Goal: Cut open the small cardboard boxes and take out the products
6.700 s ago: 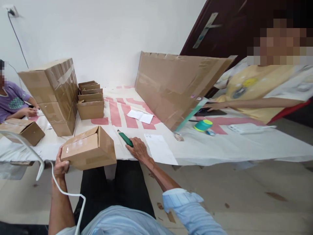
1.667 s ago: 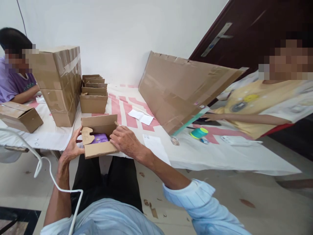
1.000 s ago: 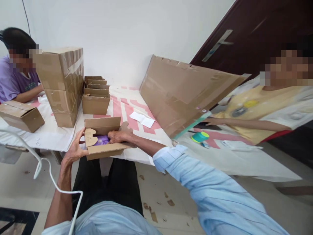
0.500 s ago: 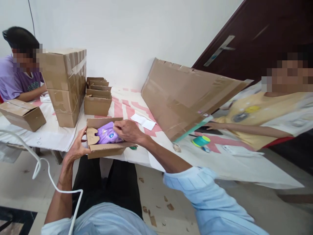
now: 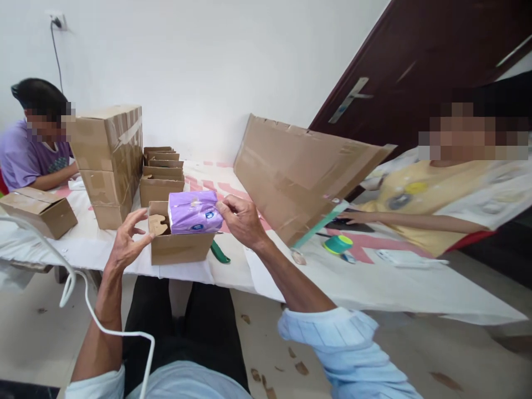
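- Two hands are at a small open carton point(image 5: 178, 248) that sits at the near edge of the worktop point(image 5: 374, 280).
- The right hand point(image 5: 242, 221) pinches the right end of a purple pack point(image 5: 194, 212) between thumb and fingertips. The pack lies level, lifted just above the carton's open top.
- The left hand point(image 5: 128, 245) is spread, fingers apart and loosely curled, just beside the carton's left wall and its curved flap. Whether it touches the cardboard cannot be told.
- A green-handled cutter point(image 5: 220, 253) lies on the worktop just right of the carton.
- Behind the carton stands a row of small open cartons point(image 5: 161, 176), and left of them a tall taped carton point(image 5: 108, 160). A closed carton point(image 5: 38, 210) lies further left.
- A large flat cardboard sheet point(image 5: 299, 172) leans against the wall at the right, with a teal round tub point(image 5: 337, 244) near its lower corner.
- One person in purple point(image 5: 25, 163) sits at the far left. Another in yellow point(image 5: 432, 191) reaches an arm across the worktop at the right.
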Demonstrator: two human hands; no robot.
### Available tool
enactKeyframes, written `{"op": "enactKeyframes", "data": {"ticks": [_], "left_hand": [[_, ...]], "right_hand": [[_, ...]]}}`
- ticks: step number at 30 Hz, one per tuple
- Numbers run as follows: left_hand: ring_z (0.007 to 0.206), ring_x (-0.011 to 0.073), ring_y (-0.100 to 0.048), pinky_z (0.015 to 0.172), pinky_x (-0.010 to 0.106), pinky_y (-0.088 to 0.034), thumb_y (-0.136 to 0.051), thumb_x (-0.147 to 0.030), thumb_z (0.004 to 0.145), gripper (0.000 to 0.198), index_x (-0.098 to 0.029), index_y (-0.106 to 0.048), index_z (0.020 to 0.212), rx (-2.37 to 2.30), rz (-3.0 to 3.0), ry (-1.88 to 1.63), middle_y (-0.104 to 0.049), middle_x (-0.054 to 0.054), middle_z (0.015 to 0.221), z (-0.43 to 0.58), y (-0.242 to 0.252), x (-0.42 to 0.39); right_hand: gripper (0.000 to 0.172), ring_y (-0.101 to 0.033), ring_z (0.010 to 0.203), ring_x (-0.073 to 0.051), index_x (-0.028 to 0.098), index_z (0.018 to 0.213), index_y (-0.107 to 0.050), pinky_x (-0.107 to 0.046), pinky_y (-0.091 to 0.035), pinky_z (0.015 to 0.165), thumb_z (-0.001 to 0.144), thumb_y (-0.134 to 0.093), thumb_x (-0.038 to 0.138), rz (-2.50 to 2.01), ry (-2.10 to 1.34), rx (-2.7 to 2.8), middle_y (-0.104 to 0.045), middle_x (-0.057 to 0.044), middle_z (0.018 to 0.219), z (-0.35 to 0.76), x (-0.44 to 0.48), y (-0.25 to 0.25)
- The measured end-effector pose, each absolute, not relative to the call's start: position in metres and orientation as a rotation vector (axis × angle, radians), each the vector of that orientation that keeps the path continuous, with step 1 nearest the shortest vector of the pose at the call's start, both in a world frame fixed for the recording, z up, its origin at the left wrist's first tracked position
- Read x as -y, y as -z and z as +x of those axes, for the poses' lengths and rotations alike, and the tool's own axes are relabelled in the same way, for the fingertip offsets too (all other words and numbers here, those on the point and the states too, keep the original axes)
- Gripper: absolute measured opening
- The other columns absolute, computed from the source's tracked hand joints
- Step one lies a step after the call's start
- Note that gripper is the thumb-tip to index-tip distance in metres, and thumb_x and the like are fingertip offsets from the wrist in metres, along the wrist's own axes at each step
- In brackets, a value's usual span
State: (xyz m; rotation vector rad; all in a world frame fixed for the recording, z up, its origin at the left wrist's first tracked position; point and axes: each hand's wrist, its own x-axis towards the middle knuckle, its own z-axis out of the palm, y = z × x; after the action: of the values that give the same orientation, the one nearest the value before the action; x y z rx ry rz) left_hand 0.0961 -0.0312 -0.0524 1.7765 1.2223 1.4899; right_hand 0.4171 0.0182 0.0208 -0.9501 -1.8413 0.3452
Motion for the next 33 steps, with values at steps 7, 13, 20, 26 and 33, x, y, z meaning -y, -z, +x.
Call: {"op": "enactKeyframes", "data": {"ticks": [7, 13, 20, 26, 33], "left_hand": [[0.124, 0.0374, -0.071, 0.075, 0.034, -0.063, -0.081, -0.056, 0.087, 0.089, -0.026, -0.046, 0.164, -0.843, 1.581, -1.336, -0.068, 0.015, 0.148, 0.139, 0.012, 0.039], [0.125, 0.0358, -0.068, 0.081, 0.037, -0.065, -0.081, -0.047, 0.086, 0.095, -0.026, -0.039, 0.168, -0.870, 1.554, -1.476, -0.067, 0.012, 0.148, 0.145, -0.008, 0.033], [0.111, 0.0308, -0.070, 0.080, 0.035, -0.061, -0.080, -0.038, 0.077, 0.102, -0.024, -0.037, 0.168, -0.984, 1.540, -1.397, -0.072, 0.011, 0.134, 0.131, -0.004, 0.001], [0.099, 0.0283, -0.070, 0.067, 0.030, -0.056, -0.080, -0.039, 0.070, 0.094, -0.022, -0.054, 0.159, -1.179, 1.545, -1.260, -0.076, 0.009, 0.123, 0.120, 0.017, -0.018], [0.098, 0.0314, -0.072, 0.059, 0.029, -0.055, -0.084, -0.052, 0.073, 0.073, -0.021, -0.072, 0.138, -1.322, 1.552, -1.190, -0.078, 0.012, 0.117, 0.119, 0.026, -0.028]], "right_hand": [[0.034, -0.050, 0.066, -0.016, 0.024, 0.075, -0.052, -0.030, -0.046, 0.067, 0.102, -0.054, 0.045, -0.881, -0.282, 1.760, -0.053, 0.002, 0.068, 0.391, 0.000, -0.016], [0.042, -0.069, 0.111, -0.027, 0.025, 0.129, -0.062, -0.039, -0.059, 0.094, 0.103, -0.054, 0.057, -0.746, -0.568, 1.648, -0.073, -0.011, 0.123, 0.374, -0.010, -0.004], [0.063, -0.063, 0.137, -0.028, 0.021, 0.152, -0.055, -0.043, -0.055, 0.113, 0.096, -0.060, 0.049, -0.735, -0.935, 1.592, -0.067, -0.015, 0.148, 0.355, -0.051, 0.016], [0.058, -0.074, 0.109, -0.024, 0.023, 0.150, -0.061, -0.039, -0.064, 0.093, 0.093, -0.062, 0.037, -0.874, -1.222, 1.584, -0.078, -0.010, 0.128, 0.356, -0.065, 0.031], [0.056, -0.074, 0.101, -0.023, 0.024, 0.143, -0.068, -0.034, -0.064, 0.079, 0.090, -0.073, 0.039, -0.973, -1.343, 1.567, -0.078, -0.008, 0.124, 0.360, -0.064, 0.036]]}}
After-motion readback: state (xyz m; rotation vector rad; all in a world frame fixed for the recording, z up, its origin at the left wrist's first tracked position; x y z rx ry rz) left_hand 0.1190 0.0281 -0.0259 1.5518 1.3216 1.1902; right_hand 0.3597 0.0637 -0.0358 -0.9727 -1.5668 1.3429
